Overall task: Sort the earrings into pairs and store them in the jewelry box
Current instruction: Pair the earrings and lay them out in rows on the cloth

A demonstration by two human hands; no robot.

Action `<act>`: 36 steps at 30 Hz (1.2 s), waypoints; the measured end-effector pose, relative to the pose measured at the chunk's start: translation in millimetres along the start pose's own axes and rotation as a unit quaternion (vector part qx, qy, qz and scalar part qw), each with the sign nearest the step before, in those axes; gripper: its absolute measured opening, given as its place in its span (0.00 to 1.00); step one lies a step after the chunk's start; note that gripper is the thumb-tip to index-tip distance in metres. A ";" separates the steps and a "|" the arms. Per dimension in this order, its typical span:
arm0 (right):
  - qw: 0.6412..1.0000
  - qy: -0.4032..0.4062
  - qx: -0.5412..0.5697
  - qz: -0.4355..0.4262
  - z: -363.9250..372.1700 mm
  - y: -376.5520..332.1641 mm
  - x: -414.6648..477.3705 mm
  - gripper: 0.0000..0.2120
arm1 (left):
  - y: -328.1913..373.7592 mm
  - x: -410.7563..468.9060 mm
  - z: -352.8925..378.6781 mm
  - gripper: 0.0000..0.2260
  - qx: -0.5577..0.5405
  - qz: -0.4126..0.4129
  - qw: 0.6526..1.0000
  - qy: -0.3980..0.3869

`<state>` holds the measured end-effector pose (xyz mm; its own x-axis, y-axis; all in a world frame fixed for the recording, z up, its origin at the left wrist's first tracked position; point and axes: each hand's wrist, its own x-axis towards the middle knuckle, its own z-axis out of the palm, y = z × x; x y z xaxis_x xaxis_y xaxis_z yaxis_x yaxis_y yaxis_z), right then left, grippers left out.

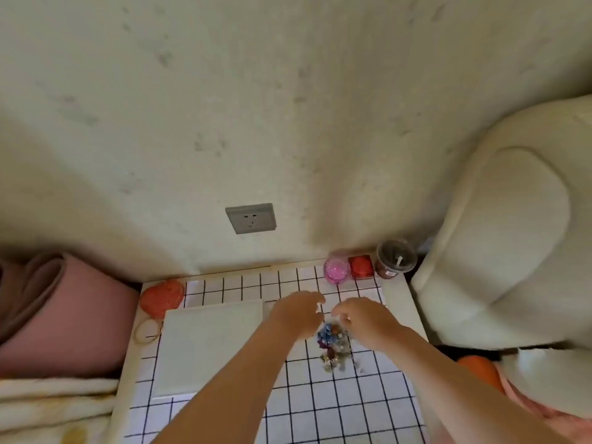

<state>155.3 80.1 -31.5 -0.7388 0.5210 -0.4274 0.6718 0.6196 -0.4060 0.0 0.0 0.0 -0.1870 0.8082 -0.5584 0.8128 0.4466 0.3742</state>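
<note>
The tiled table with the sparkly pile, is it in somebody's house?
Probably yes, a room at home. The small tiled table sits against a plain wall with a power socket, a cream cushioned seat stands beside it, and folded blankets lie on the other side.

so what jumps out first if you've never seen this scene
Both hands, left hand and right hand, meet over a small jumbled pile of earrings on the white tiled table. A closed white box lies to their left, and an orange-red ball sits at the table's far left corner.
</note>
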 end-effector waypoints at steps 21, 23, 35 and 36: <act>0.994 0.079 0.067 -0.038 105.0 68.7 66.6 0.06 | -51.3 91.0 124.6 0.10 0.029 0.099 0.989 0.104; 0.986 0.096 0.127 -0.044 108.7 68.0 62.6 0.08 | -54.3 90.7 132.1 0.09 0.014 0.110 0.984 0.137; 0.895 0.272 0.349 -0.051 121.1 15.0 -26.1 0.15 | -50.8 8.4 159.2 0.20 -0.235 0.202 0.915 0.260; 0.883 0.280 0.373 -0.049 122.0 8.7 -34.8 0.15 | -47.7 -2.4 158.5 0.19 -0.237 0.210 0.911 0.266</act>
<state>193.3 -4.2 -118.7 -0.5655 0.8245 0.0217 0.2974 0.2284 -0.9270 49.2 -84.0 -133.8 -0.2576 0.9613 0.0976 0.5679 0.0689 0.8202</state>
